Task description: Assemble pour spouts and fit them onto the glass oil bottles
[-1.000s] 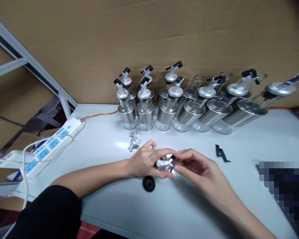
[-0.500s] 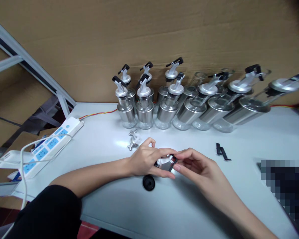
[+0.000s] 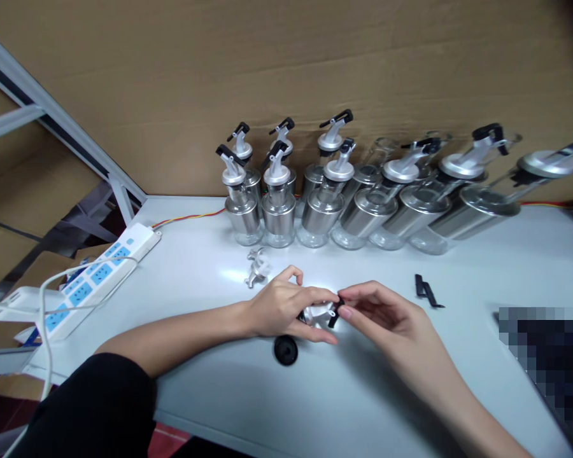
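Note:
My left hand (image 3: pixel 277 306) is closed around a silver bottle pourer spout (image 3: pixel 319 313), low over the table, its base hidden by the fingers. At the spout's tip, my right hand (image 3: pixel 395 321) pinches a small black flap (image 3: pixel 336 316) between thumb and forefinger. The flap touches the silver tip; whether it is attached I cannot tell. Just below my left hand lies a round black stopper (image 3: pixel 285 350). Silver spout parts (image 3: pixel 256 268) rest beyond the left wrist. To the right of my right hand are loose black flaps (image 3: pixel 426 291).
Several glass and steel bottles (image 3: pixel 279 219) with pourers stand in rows along the cardboard wall (image 3: pixel 286 70). On the left, a white power strip (image 3: pixel 95 280) lies with a cable (image 3: pixel 42 318) looping over it. A pixelated dark object (image 3: pixel 554 356) is at the right edge.
The black flap has turned at the spout tip and now looks narrower and steeper. My right fingers have shifted slightly with it, while my left hand has barely moved.

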A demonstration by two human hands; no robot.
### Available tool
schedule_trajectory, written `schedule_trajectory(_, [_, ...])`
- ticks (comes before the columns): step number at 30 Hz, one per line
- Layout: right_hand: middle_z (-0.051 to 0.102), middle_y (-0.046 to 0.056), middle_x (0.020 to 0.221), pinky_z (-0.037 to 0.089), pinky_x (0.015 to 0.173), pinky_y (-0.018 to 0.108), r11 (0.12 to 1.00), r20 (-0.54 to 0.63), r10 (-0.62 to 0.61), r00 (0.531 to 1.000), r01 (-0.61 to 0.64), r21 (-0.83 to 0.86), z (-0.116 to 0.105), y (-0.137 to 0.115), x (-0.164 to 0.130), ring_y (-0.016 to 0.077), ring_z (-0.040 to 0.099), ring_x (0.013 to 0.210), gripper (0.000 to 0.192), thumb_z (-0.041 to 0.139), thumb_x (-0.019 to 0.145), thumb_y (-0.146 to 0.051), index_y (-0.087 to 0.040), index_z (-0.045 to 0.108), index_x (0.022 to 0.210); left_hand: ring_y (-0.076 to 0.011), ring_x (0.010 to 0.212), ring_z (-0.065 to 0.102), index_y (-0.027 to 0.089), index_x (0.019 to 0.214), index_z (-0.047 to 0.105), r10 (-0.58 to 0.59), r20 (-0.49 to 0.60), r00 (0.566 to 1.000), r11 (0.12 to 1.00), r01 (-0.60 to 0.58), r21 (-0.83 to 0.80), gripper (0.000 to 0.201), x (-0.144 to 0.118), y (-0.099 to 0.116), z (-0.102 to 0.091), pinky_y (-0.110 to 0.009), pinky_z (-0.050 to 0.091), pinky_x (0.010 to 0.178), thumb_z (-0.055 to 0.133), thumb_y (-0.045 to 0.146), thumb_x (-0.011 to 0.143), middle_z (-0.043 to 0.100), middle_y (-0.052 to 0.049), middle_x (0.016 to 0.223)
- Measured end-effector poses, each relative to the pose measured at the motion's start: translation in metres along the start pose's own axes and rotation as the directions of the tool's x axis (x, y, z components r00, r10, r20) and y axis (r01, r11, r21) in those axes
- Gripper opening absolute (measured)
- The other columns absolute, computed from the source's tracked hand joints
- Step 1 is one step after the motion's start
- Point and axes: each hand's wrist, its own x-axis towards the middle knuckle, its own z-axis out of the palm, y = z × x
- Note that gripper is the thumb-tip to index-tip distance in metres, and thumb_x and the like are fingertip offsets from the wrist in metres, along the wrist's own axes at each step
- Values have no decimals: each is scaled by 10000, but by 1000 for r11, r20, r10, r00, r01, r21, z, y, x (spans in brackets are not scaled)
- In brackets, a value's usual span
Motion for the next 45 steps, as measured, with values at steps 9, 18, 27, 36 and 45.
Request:
schedule_trajectory(9, [664,38,654,530,582,255,999,-4,39,999,-39,9,0,1,-1,153,627,599,380,779,584,-527,-185,641,669,-98,588,619,156,1026,523,-24,13,1000,1000,24,21,437,-2,1,1,-311,401,776,537,558,858,731,-16,748])
schedule_trajectory(18, [684,40,605,532,559,268,995,7,98,995,-98,37,-1,-1,0,171,643,574,329,771,592,-497,-193,690,691,-99,564,589,162,1025,522,-71,48,996,997,69,35,444,-2,0,1,-330,417,781,573,559,832,728,-23,801])
schedule_trajectory(27, [666,20,559,537,554,248,992,-22,98,995,-96,84,-2,-3,1,157,633,543,261,776,599,-446,-200,716,664,-88,549,597,169,1034,450,72,-68,995,997,-72,11,404,0,1,2,-307,418,757,595,495,844,721,10,756])
schedule_trajectory(36, [703,32,599,561,566,272,958,89,219,972,-231,168,-6,-6,3,167,659,563,316,802,563,-450,-204,757,757,-99,578,639,132,1191,436,-28,-42,999,998,30,59,494,5,6,-2,-310,408,807,539,502,880,728,-3,756])
schedule_trajectory(45, [698,50,616,547,583,276,958,116,238,964,-253,135,-7,-3,4,164,656,570,410,807,544,-489,-164,699,769,-108,568,642,101,1228,501,-58,36,998,993,54,101,604,1,4,-1,-381,342,978,505,584,864,732,-18,739])
